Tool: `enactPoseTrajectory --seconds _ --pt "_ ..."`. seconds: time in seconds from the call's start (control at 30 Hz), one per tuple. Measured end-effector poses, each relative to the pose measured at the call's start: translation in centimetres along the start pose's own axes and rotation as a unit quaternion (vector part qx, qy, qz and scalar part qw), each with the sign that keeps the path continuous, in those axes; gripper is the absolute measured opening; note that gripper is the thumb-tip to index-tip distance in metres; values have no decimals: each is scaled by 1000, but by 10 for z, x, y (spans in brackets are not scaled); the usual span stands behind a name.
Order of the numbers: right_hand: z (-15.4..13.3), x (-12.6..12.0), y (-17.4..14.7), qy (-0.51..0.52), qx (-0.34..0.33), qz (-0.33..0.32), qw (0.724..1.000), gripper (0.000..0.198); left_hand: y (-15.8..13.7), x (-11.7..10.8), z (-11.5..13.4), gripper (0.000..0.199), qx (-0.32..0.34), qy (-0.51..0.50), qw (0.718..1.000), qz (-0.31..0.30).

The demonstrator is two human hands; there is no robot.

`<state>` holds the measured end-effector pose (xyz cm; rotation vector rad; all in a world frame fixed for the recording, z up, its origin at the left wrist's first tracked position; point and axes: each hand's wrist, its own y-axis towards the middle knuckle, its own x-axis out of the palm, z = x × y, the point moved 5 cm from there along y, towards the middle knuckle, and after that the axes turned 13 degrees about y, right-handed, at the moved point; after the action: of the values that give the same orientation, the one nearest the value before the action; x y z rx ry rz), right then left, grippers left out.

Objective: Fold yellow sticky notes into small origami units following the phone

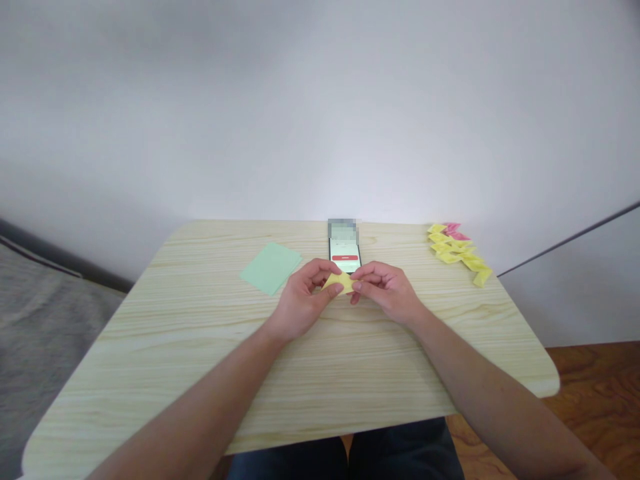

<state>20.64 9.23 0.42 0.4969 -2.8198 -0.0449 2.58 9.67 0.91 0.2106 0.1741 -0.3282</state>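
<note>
A small piece of folded yellow paper (345,281) is held between both hands above the middle of the table. My left hand (306,297) pinches its left part, thumb on top. On the right end, my right hand (387,290) grips it between thumb and fingers. The fingertips cover parts of the paper, so its full shape is hidden. Just beyond the hands lies a phone (345,248) with a lit screen and a red bar on it. To the left of my left hand rests a small stack of light green paper sheets (271,268).
Several folded yellow paper pieces (450,248) lie in a group at the table's back right, with pink folded paper (456,231) among them. The pale wooden table (190,347) meets a white wall (320,120) at the back. Grey fabric (40,360) is at the left.
</note>
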Motion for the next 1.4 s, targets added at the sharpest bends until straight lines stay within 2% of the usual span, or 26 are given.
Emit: enactPoseTrajectory --seconds 0.33,0.5,0.7,0.9,1.03,1.2,1.4 --pt "-2 -1 2 -4 -11 4 1000 23 0 -3 -2 27 -15 40 999 4" --pt "-5 -5 3 8 -18 26 999 24 1 -1 0 28 -26 -9 1000 -9" --pt "-6 -11 5 22 -26 52 998 25 3 -4 2 25 -26 -23 999 15" --pt "-6 -8 4 17 -10 30 999 29 4 -5 -1 22 -29 -24 999 13" --pt "-3 -4 2 2 -8 2 1000 33 4 -2 0 21 -28 -23 999 -19" --pt "1 -4 3 2 -12 13 1000 27 3 1 3 19 -31 -17 998 -44" --pt "-2 -8 6 13 -5 46 999 21 3 -1 6 16 -20 -19 999 -18"
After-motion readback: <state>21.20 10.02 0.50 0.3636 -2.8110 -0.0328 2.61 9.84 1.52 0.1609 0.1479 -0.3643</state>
